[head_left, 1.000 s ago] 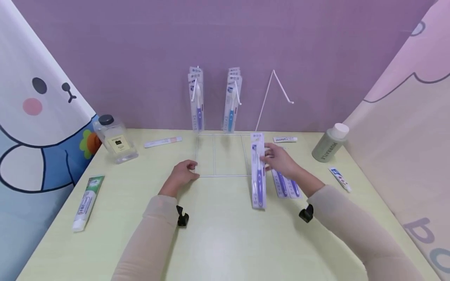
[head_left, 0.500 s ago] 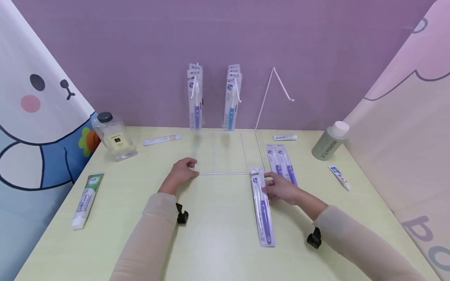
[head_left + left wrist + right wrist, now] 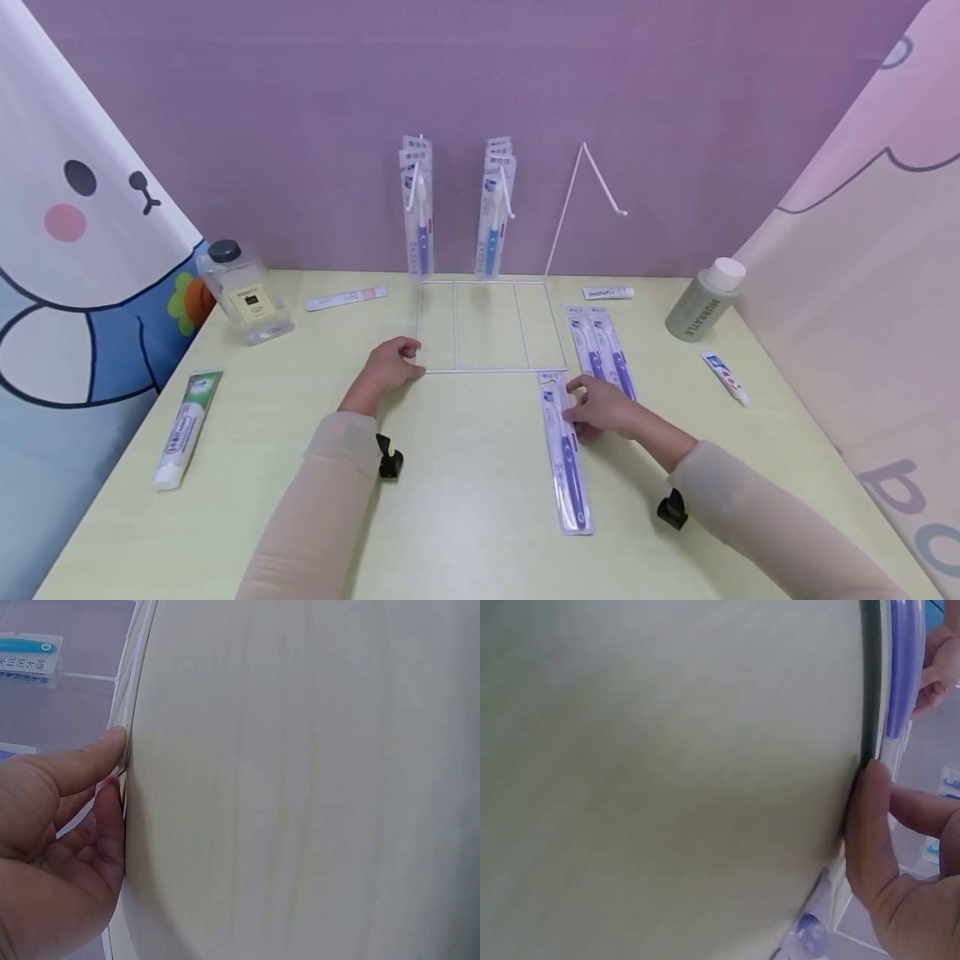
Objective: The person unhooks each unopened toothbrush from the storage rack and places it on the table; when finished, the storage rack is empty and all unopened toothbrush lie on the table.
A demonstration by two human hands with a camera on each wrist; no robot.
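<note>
A white wire rack stands at the back of the table. My left hand pinches its front left corner between thumb and fingers; the left wrist view shows the thumb against the wire. In front of the rack lies a packaged purple toothbrush, its right edge pinched by my right hand. The right wrist view has the thumb and a finger at that package's edge. Two more packaged toothbrushes lie behind the right hand, partly hidden by it. Packaged toothbrushes hang from the left hook and middle hook.
The right hook is bare. A clear bottle, a toothpaste tube and a slim box lie or stand on the left. To the right are a grey-green bottle and two small tubes, one white, one coloured.
My right hand has come down toward the table's front with the packaged toothbrush, which went from raised near the rack to flat on the table. My left hand has stayed at the rack corner.
</note>
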